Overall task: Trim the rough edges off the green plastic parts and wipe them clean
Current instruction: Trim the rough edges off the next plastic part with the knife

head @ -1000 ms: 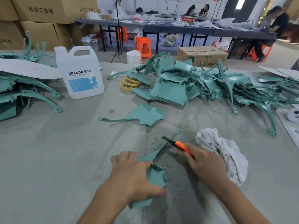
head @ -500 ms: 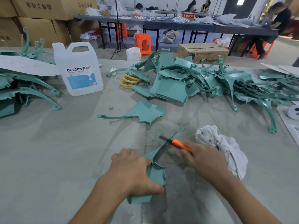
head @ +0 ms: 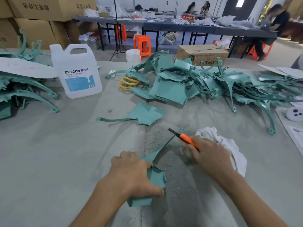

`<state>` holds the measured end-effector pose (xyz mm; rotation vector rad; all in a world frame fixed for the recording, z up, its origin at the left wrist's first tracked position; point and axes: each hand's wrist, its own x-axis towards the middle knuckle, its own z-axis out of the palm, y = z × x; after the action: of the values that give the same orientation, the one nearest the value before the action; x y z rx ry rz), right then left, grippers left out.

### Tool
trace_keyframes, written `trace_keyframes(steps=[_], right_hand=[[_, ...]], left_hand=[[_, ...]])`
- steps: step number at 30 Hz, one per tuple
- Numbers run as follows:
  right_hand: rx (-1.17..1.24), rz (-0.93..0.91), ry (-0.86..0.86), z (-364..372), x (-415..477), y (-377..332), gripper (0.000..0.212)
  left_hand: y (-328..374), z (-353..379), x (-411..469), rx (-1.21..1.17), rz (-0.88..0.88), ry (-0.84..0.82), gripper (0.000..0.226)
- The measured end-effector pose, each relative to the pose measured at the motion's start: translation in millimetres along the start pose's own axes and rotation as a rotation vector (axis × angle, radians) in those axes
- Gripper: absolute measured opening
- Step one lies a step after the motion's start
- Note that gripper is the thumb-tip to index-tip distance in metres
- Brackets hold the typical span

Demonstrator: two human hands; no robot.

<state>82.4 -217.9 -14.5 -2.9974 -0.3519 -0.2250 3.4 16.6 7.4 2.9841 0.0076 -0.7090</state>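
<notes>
Well, hardly anything new since half a second back. Still pinning the green part (head: 155, 177) to the table (head: 49, 153) with the left hand (head: 134, 176), curled over its wide end, thumb along the near edge. Still gripping the orange utility knife (head: 188, 141) in the right hand (head: 211, 154), wrapped tight round the handle, blade out. Only real difference: slid the blade a bit farther out along the part's thin arm, toward its tip. Same spot for the part otherwise, front and centre on the table, over a patch of green shavings (head: 155, 140). Crumpled white rag (head: 229, 145) just behind the right hand, touching or not, hard to say.

As for writing: "DEXCON" in bold on the white jug (head: 77, 71) at back left, smaller print below too tiny to read. "不合格区" on a red sign (head: 188, 17) way at the back. Upside-down characters on the cardboard boxes (head: 49, 7) top left, can't read them properly. Big pile of green parts (head: 196, 82) back right, one loose piece (head: 144, 113) between pile and knife.
</notes>
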Motion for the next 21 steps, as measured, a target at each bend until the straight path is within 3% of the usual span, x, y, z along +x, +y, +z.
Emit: trace_keyframes(steps=[3,5,7,10,13,15,18,21], right_hand=[[0.161,-0.226,-0.191,8,-18,-17,0.025],[0.275,-0.221,-0.369,3,-15,-16,0.02],[0.315,-0.191,-0.415,-2,-8,-12,0.022],[0.214,-0.201,-0.272,-2,-5,-11,0.022],[0.247,-0.061,-0.082,-5,0,-6,0.025],[0.249,-0.038,-0.094,-5,1,-3,0.026],[0.243,-0.126,-0.28,5,-7,-6,0.027],[0.096,-0.026,-0.144,4,-1,3,0.028]], left_hand=[[0,-1,-1,-0.003,-0.001,0.0,0.095],[0,-1,-1,0.003,-0.005,-0.001,0.094],[1,-1,-2,0.0,-0.006,-0.002,0.092],[2,0,-3,-0.011,-0.002,0.001,0.092],[-1,1,-5,-0.015,-0.002,-0.012,0.098],[-1,1,-5,-0.011,-0.006,-0.01,0.099],[0,1,-3,0.008,0.003,-0.001,0.096],[0,2,-3,0.01,0.004,0.005,0.098]])
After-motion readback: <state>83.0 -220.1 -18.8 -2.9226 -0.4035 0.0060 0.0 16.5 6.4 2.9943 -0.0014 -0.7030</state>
